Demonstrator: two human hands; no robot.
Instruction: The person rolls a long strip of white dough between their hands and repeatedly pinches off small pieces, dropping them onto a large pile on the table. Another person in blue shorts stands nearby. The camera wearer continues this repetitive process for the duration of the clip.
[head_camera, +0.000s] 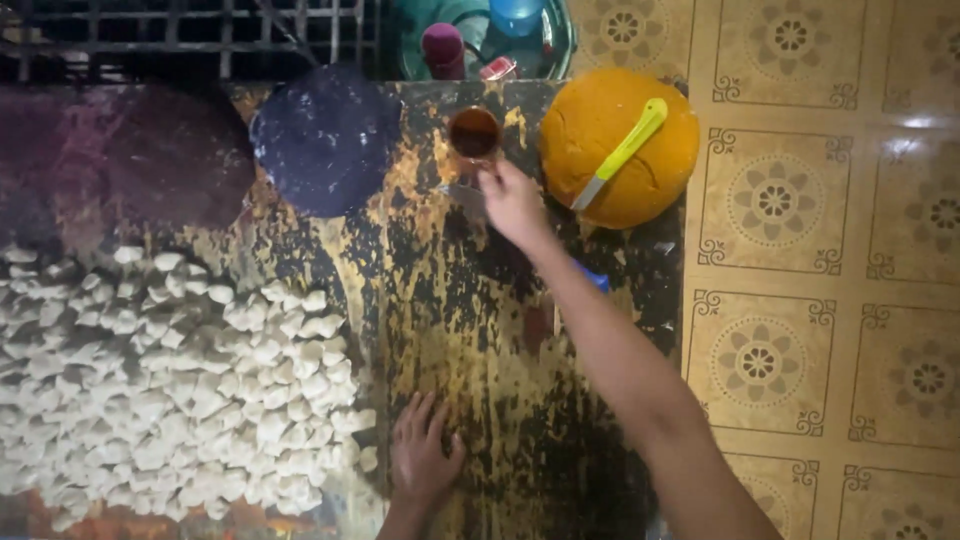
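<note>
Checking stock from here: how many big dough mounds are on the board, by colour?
Orange dough mound: 1
Blue-purple dough mound: 1
Dark maroon dough mound: 1
Total: 3
The right hand reaches by the small cup; the left hand rests flat on the board.

One head-worn view, looking steeply down from above.

The camera sits over the near edge of the dark, paint-worn worktop (470, 330) and faces away from the person, close enough that both forearms enter from the bottom edge. The worktop fills the left and middle; patterned floor tiles (830, 260) run down the right, a dark grille (180, 35) crosses the top.
</note>
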